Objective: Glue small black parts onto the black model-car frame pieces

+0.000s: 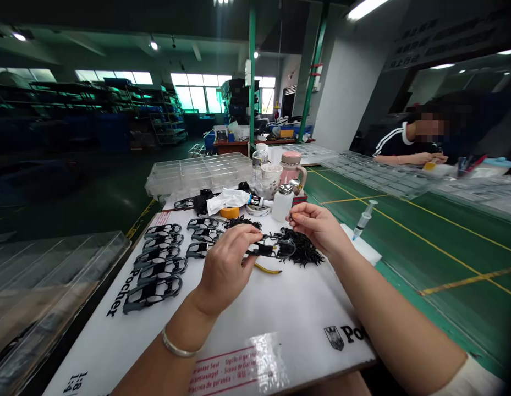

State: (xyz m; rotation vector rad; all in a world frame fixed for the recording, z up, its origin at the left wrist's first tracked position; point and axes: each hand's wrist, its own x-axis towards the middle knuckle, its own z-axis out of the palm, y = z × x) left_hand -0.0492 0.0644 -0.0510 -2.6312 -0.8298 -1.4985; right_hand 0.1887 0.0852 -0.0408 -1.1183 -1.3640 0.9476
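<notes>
Head view, left hand (224,269) gripping black frame (272,248), right hand (319,230), eight frames (158,268)

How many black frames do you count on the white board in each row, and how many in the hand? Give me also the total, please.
Black frames, left row: 5
Black frames, right row: 3
Black frame in the left hand: 1
Total: 9
</notes>
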